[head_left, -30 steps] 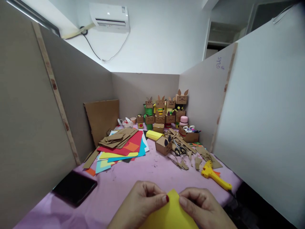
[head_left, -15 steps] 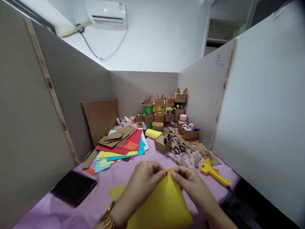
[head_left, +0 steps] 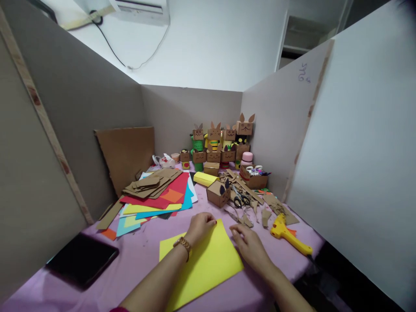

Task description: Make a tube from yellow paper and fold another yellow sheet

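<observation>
A yellow sheet of paper lies nearly flat at the front of the table. My left hand, with a gold watch at the wrist, rests over its far edge. The fingers are curled closed, and the thumb and fingertips pinch the paper near its far right corner. My right hand is just off the sheet's right edge, fingers loosely apart and holding nothing. Beyond the hands sits a cardboard box with dark ears.
Coloured paper and cardboard pieces are stacked at left, behind a black tablet-like device. Scissors lie among cardboard scraps. A yellow glue gun is at right. Cardboard animal figures stand at the back between partitions.
The yellow sheet has gone from raised and bent between both hands to lying flatter. My right hand has let go and moved slightly right. The view has tilted down.
</observation>
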Demonstrator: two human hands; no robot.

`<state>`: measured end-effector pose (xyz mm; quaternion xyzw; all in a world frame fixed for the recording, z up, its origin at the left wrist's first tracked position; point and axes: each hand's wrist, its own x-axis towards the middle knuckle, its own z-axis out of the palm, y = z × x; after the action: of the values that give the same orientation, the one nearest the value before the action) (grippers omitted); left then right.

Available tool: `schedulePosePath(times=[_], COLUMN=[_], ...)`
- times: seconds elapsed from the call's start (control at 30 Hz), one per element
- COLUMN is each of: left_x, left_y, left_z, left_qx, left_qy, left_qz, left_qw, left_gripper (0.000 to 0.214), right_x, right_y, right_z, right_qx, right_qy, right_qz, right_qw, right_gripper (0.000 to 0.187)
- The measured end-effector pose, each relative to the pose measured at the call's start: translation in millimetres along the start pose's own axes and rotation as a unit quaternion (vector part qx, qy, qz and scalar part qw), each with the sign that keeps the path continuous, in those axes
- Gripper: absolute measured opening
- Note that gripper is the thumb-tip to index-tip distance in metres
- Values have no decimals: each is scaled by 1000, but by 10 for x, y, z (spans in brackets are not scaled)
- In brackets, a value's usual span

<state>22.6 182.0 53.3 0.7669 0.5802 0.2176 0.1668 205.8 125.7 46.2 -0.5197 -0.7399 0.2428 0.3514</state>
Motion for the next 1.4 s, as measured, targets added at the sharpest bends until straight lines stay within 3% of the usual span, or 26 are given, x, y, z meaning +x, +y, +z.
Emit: schedulePosePath(times=[0.13,0.3,0.5,0.63,0.77,0.87,0.97,1.07,1.17,1.3,1.4], left_x=[-40,-19,-7,-22,-37,-37,-25,-9,-2,-7,-15], left_y=[-22,-32,-21,2,12,6,-5,-15,-16,-6,4], left_z=[135,169,173,155,132,133,152,169,166,150,148], left_qx=[19,32,42,42,39,41,46,45,36,17,-1], left_qy=[28,35,34,37,45,49,49,43,34,29,33], left_qz=[9,11,11,12,15,18,15,9,6,-1,-10], left_qw=[999,999,998,998,998,998,998,998,999,999,999], left_gripper=[21,21,22,23,23,23,23,23,23,23,24], right_x=[18,-221,-744,-947,-945,-838,-711,-668,-762,-974,-1072], right_y=[-132,-134,-32,12,-52,-182,-305,-339,-300,-274,-285], right_z=[83,38,-137,-195,-286,-271,-91,138,229,144,78], right_qx=[-62,-116,-177,-214,-227,-224,-211,-175,-172,-206,-223], right_qy=[-99,-153,-165,-185,-197,-156,-137,-188,-211,-239,-218], right_qz=[-89,-105,-84,-65,-70,-87,-99,-103,-99,-83,-80], right_qw=[989,976,967,957,951,958,963,961,957,945,947], right_gripper=[37,41,46,48,45,42,50,62,66,63,57])
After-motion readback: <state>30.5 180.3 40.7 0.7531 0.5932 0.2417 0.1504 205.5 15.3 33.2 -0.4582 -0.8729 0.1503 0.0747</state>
